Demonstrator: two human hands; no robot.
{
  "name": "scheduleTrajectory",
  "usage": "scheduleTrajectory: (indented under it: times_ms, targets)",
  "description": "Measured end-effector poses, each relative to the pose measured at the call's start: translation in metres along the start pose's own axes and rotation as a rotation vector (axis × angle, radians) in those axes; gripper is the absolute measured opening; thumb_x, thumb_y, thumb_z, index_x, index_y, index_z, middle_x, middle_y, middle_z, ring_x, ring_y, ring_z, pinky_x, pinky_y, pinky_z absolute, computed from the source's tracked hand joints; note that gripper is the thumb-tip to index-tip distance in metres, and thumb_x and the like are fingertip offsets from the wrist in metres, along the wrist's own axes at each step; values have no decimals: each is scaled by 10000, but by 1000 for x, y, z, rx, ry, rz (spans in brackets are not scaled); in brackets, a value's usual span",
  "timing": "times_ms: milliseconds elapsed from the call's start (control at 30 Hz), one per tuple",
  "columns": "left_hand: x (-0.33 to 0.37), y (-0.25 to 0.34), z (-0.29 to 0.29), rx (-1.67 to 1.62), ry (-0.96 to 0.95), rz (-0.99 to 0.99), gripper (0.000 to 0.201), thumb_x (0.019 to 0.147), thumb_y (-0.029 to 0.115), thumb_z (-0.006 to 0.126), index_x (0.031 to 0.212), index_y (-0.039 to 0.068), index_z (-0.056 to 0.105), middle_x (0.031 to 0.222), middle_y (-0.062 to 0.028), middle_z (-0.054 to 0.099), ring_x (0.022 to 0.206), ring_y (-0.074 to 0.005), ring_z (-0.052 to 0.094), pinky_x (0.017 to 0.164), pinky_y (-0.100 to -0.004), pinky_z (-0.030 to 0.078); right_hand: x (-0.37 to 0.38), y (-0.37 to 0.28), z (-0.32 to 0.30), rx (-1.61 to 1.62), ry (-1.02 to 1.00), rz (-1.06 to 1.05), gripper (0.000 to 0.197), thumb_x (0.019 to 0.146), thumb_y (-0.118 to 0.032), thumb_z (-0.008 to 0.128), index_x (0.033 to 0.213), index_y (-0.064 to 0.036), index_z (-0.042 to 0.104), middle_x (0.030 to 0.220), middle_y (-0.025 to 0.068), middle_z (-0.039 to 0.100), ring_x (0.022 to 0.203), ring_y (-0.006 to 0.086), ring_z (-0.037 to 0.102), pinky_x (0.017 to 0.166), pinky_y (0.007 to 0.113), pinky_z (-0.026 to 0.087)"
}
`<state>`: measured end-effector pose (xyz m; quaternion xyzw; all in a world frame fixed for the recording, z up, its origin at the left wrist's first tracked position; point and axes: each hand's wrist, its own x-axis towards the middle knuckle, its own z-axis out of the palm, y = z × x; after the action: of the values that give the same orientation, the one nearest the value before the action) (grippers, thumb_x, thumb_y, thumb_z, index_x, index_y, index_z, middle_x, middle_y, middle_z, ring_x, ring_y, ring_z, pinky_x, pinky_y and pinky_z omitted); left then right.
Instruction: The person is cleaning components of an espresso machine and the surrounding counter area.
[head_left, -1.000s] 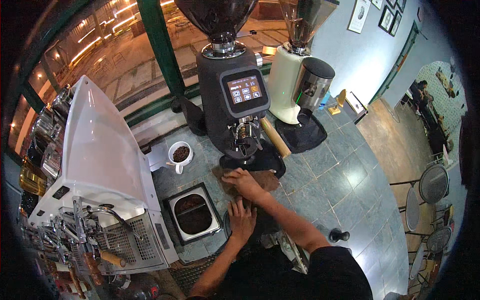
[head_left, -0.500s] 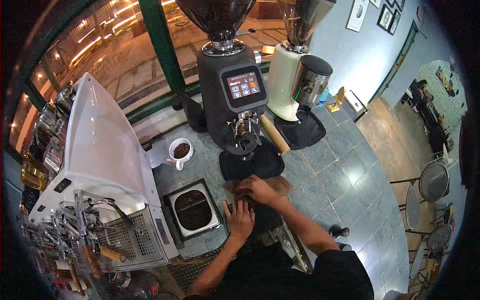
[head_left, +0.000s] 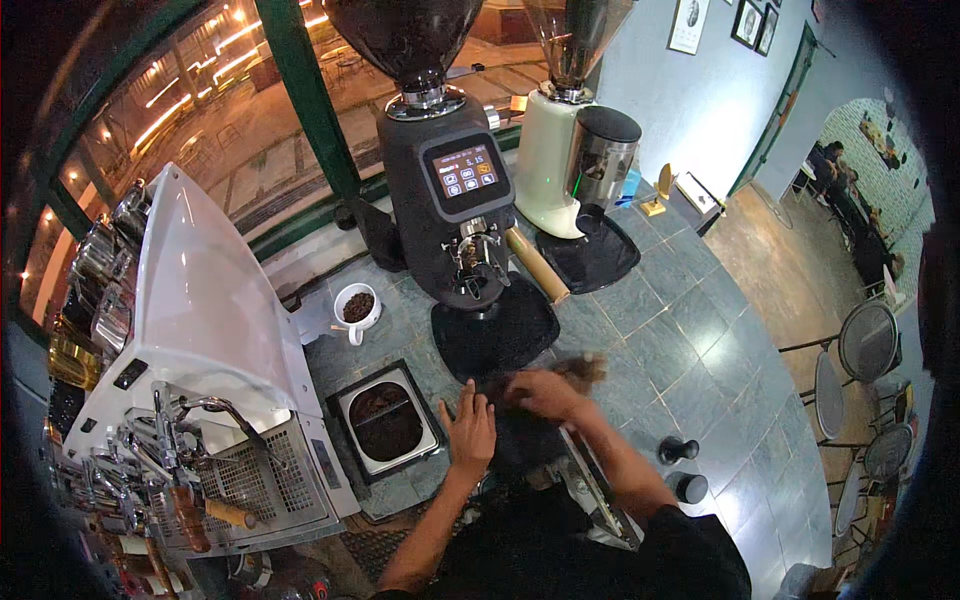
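My right hand (head_left: 545, 395) is closed around what looks like a brush (head_left: 587, 370), smeared by motion, its brownish end sticking out to the right. It is over a black mat (head_left: 528, 442) at the counter's near edge. Beside it on the left, my left hand (head_left: 470, 435) lies with fingers stretched out, holding nothing, by the mat's left side. Just beyond both hands is the black tray (head_left: 500, 328) under a dark coffee grinder (head_left: 450, 240) with a lit screen.
Left of my hands, a metal container (head_left: 432, 442) of coffee grounds is set in the counter. Behind it stands a white cup (head_left: 366, 324) of beans. A white espresso machine (head_left: 215, 300) fills the left; a pale grinder (head_left: 548, 165) stands far back. Black tampers (head_left: 678, 450) stand at right.
My right hand has shifted right with the brush-like thing. The left hand has drawn slightly left, away from it. The whole view has tilted a little.
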<state>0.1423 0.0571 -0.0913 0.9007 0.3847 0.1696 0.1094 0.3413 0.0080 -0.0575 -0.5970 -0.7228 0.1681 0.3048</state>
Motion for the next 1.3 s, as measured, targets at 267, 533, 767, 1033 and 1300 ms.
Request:
scheduleTrajectory:
  times_ms: [267,533,767,1033,1300]
  targets:
    - [-3,18,-18,-50,25,66,272,979,292,528,1042,34,587,1510,-153,319,1382,-334,316,1100,-631,184,-50,20,-12,-676,461,637,561,766,-80,635,1310,-191,548,1391,39,485,1251,321,427,1007,488,339]
    - [-10,14,2,113,232,172,267,853,291,714,938,76,580,1226,-119,494,1263,-371,384,1001,-572,288,-56,21,-6,-537,540,621,582,713,8,667,1258,-177,582,1312,41,514,1175,308,464,972,436,372]
    - [-7,8,6,-82,8,83,290,913,320,620,782,70,556,763,-76,541,813,-260,571,747,-453,397,-58,15,-8,-512,546,582,556,711,4,688,1233,-162,595,1271,54,537,1156,309,475,955,429,380]
    - [35,-19,-22,102,234,-74,206,902,264,613,934,64,576,1034,-108,570,997,-312,528,818,-481,403,-55,9,-12,-540,574,590,514,763,-82,691,1258,-174,583,1309,70,515,1181,321,459,968,445,365]
    - [24,-9,-21,-258,23,121,243,899,91,614,1134,41,582,1096,-144,537,1072,-358,499,939,-468,385,-65,6,-30,-54,226,640,445,713,-41,686,1150,-101,631,1179,153,587,1073,368,577,879,428,486]
